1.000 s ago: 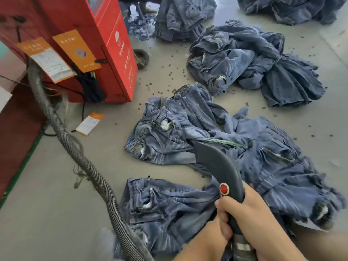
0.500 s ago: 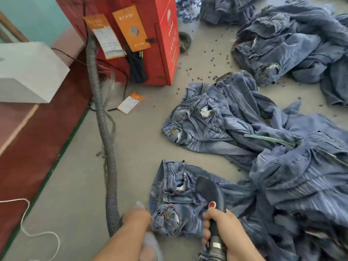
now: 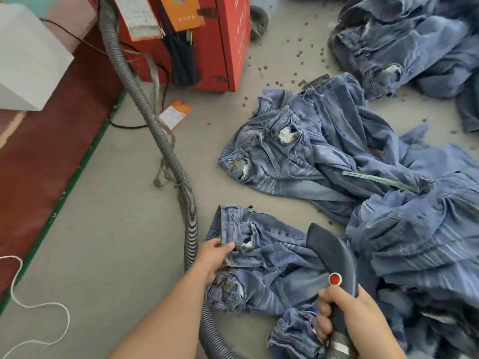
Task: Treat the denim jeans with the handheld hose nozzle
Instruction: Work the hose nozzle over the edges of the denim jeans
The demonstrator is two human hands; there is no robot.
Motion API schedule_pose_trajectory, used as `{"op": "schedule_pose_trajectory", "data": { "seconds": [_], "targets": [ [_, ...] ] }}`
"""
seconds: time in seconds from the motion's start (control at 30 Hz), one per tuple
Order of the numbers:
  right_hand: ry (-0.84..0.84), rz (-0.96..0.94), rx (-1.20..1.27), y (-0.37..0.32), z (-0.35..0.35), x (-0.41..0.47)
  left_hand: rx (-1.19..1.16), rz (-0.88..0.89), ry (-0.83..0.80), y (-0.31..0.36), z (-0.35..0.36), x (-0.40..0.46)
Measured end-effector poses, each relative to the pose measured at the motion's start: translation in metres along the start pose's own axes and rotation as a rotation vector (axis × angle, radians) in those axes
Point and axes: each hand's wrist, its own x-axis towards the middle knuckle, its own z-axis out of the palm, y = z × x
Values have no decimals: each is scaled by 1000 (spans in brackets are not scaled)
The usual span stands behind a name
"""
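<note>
My left hand [image 3: 215, 251] has its fingers curled onto the waistband edge of the nearest pair of jeans [image 3: 261, 265], pinching the denim just beside the torn pocket opening where white lining shows. My right hand [image 3: 344, 309] is wrapped tight round the grip of the hose nozzle [image 3: 329, 252], thumb side sitting just under the red button [image 3: 335, 279]; I can't tell whether the button is being pressed.

The jeans I'm working lie directly ahead of me at about twelve o'clock, between my two hands, waistband toward ten o'clock and the legs trailing off toward four o'clock under the bigger heap. So their long axis runs from upper left to lower right, across my front. The nozzle's dark head points to eleven o'clock and hangs over the seat area, near the fabric, though whether it touches I can't say. My left hand is the nearer one to the waistband; the right has the tool just beside the hip.

I judge the next pass wants the left hand keeping the waistband taut while the nozzle travels along that axis.

The grey ribbed hose [image 3: 166, 151] curves from the red machine [image 3: 228, 47] at eleven o'clock round past my left arm. More denim piles [image 3: 404, 47] sit at one and two o'clock
</note>
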Motion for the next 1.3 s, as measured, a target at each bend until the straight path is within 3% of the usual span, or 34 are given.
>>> {"op": "schedule_pose_trajectory", "data": {
  "seconds": [0.1,0.23,0.47,0.63,0.73,0.8,0.87,0.93,1.0,1.07,1.17,1.3],
  "targets": [
    [-44,-10,-18,-8,-3,-8,-302,7,-254,27,-14,-22],
    [-126,-82,-103,-24,-3,-30,-425,138,-398,81,-29,-73],
    [-264,-255,-209,-57,-9,-96,-286,318,-485,97,-35,-186],
    [-228,-331,-323,-61,-19,-112,-296,287,-572,94,-25,-213],
    [-189,-351,-352,-57,-25,-112,-116,249,-371,86,-12,-209],
    [-162,-341,-359,-55,-30,-110,70,357,-125,75,-5,-204],
    [-137,-332,-380,-55,-34,-107,172,505,-9,67,-5,-194],
    [-133,-327,-395,-56,-33,-105,61,530,-122,66,-11,-187],
    [-141,-324,-401,-56,-32,-103,-233,433,-383,69,-18,-188],
    [-168,-320,-412,-56,-27,-103,-382,314,-515,70,-20,-188],
    [-211,-337,-458,-54,-20,-102,-414,164,-412,69,-11,-190],
    [-228,-357,-488,-50,-11,-96,-477,170,-327,66,-5,-187]
  ]
}}
